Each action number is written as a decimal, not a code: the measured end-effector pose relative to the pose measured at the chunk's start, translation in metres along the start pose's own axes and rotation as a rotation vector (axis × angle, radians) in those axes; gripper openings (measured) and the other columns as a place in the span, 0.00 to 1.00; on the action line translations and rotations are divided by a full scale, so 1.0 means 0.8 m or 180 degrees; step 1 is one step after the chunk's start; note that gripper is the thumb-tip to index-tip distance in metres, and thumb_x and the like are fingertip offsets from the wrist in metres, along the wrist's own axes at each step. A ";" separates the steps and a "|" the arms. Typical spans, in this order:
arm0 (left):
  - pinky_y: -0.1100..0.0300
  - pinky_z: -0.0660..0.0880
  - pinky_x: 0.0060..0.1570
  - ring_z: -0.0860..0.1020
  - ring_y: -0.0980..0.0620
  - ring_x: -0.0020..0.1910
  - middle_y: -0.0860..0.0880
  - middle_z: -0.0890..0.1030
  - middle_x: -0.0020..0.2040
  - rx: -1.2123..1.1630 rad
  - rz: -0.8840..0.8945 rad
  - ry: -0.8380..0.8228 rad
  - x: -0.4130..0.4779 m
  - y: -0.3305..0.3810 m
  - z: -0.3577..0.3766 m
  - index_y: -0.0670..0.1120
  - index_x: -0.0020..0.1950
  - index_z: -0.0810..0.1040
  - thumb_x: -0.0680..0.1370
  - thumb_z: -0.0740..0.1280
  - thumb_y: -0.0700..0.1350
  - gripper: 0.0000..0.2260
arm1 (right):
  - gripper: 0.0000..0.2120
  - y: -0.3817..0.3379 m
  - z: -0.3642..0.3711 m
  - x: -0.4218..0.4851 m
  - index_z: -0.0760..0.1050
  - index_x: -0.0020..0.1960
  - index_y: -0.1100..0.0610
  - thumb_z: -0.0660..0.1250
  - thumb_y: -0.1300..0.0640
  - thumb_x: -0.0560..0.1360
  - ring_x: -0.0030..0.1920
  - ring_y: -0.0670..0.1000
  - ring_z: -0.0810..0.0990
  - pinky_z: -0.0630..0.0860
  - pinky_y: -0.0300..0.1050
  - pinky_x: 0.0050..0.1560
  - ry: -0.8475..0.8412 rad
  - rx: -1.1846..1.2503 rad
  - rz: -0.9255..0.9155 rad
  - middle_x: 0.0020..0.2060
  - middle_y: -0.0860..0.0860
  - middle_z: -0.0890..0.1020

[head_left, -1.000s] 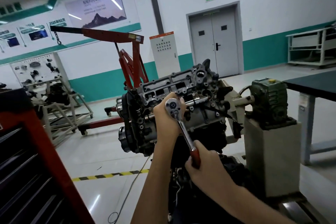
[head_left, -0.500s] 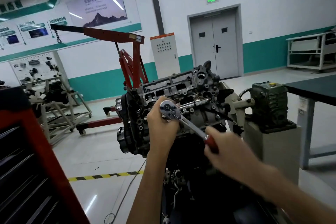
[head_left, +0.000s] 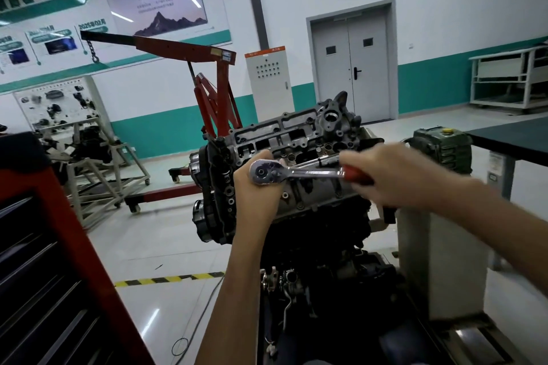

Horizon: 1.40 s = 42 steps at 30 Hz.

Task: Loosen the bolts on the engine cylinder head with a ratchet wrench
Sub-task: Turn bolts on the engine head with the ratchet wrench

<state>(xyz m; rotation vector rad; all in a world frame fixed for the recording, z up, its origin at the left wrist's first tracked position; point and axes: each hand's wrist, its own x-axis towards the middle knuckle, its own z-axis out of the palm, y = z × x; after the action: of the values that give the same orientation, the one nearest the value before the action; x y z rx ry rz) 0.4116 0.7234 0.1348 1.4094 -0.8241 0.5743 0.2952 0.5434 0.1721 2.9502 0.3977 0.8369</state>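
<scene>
The engine with its grey cylinder head (head_left: 299,133) sits tilted on a stand at the centre. A chrome ratchet wrench (head_left: 296,172) with a red grip lies nearly level across the head's side face, its round head at the left. My left hand (head_left: 256,190) wraps around the ratchet head from behind, hiding the socket and the bolt under it. My right hand (head_left: 394,178), blurred by motion, grips the red handle at the right end. A second chrome bar (head_left: 321,160) lies on the head just above the wrench.
A red tool cabinet (head_left: 44,261) fills the lower left. A red engine crane (head_left: 213,89) stands behind the engine. A green gearbox (head_left: 441,148) on a grey pedestal (head_left: 439,261) is at the right, beside a dark table (head_left: 513,139). A cable (head_left: 204,314) lies on the floor.
My right hand has swung the wrench handle counter-clockwise, from pointing down toward me up to nearly level at the right. My left hand stayed on the ratchet head.
</scene>
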 end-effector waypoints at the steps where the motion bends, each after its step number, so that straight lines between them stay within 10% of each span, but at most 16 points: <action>1: 0.62 0.63 0.34 0.63 0.57 0.31 0.53 0.66 0.29 0.0006 -0.0051 -0.0100 0.002 0.001 0.000 0.44 0.31 0.66 0.73 0.67 0.29 0.17 | 0.05 0.011 -0.012 0.010 0.69 0.45 0.52 0.64 0.56 0.71 0.27 0.43 0.72 0.67 0.34 0.29 0.0163 -0.0242 -0.0042 0.28 0.43 0.71; 5: 0.57 0.62 0.35 0.62 0.55 0.31 0.53 0.65 0.28 -0.0033 -0.0096 -0.0149 -0.001 0.000 0.007 0.40 0.33 0.65 0.73 0.66 0.29 0.14 | 0.06 0.004 0.011 -0.003 0.70 0.48 0.53 0.65 0.57 0.72 0.28 0.39 0.71 0.62 0.28 0.29 0.0277 -0.0094 0.0303 0.28 0.42 0.70; 12: 0.68 0.67 0.33 0.67 0.61 0.31 0.58 0.70 0.31 0.0040 0.0364 0.0296 -0.009 0.009 0.038 0.52 0.37 0.67 0.75 0.68 0.35 0.16 | 0.11 -0.117 0.104 -0.047 0.65 0.36 0.52 0.66 0.62 0.70 0.21 0.42 0.70 0.64 0.29 0.23 0.1021 0.2230 0.1439 0.23 0.45 0.69; 16: 0.58 0.62 0.32 0.61 0.56 0.30 0.55 0.62 0.30 -0.0322 0.0335 0.0101 -0.010 0.010 0.049 0.48 0.34 0.63 0.76 0.67 0.35 0.17 | 0.11 -0.161 0.127 -0.041 0.67 0.36 0.52 0.66 0.64 0.70 0.22 0.43 0.70 0.67 0.33 0.25 0.0990 0.3278 0.1528 0.24 0.48 0.71; 21: 0.69 0.62 0.30 0.63 0.61 0.27 0.58 0.67 0.26 0.0038 0.0313 0.0073 0.000 0.003 0.030 0.53 0.31 0.64 0.76 0.67 0.36 0.20 | 0.12 -0.080 0.095 -0.047 0.64 0.38 0.50 0.66 0.61 0.69 0.21 0.42 0.68 0.64 0.30 0.24 0.0600 0.1750 0.0967 0.24 0.44 0.69; 28: 0.59 0.63 0.33 0.63 0.57 0.30 0.50 0.66 0.27 0.0065 0.0140 -0.0407 0.005 0.009 0.020 0.42 0.31 0.66 0.70 0.68 0.38 0.12 | 0.09 0.024 -0.004 -0.010 0.70 0.47 0.55 0.68 0.57 0.69 0.28 0.48 0.70 0.67 0.40 0.31 0.0520 -0.0389 0.0450 0.29 0.47 0.74; 38: 0.68 0.67 0.35 0.66 0.61 0.30 0.57 0.68 0.30 0.0002 0.0458 0.0241 -0.011 0.011 0.042 0.50 0.38 0.66 0.75 0.67 0.33 0.16 | 0.10 -0.160 0.136 -0.035 0.65 0.38 0.51 0.65 0.61 0.71 0.24 0.50 0.72 0.68 0.38 0.24 0.1116 0.2678 0.1620 0.26 0.50 0.71; 42: 0.72 0.66 0.33 0.66 0.63 0.28 0.59 0.68 0.28 -0.0209 0.0279 0.0115 -0.001 0.006 0.034 0.48 0.34 0.65 0.75 0.65 0.29 0.18 | 0.07 -0.129 0.119 -0.041 0.65 0.42 0.53 0.64 0.60 0.71 0.27 0.53 0.74 0.74 0.46 0.29 0.0737 0.2362 0.1419 0.29 0.53 0.73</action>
<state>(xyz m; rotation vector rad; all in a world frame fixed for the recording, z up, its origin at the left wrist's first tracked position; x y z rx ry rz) 0.4034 0.6972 0.1365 1.3046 -0.8715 0.6327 0.2938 0.6369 0.0625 3.7175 0.0437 1.3298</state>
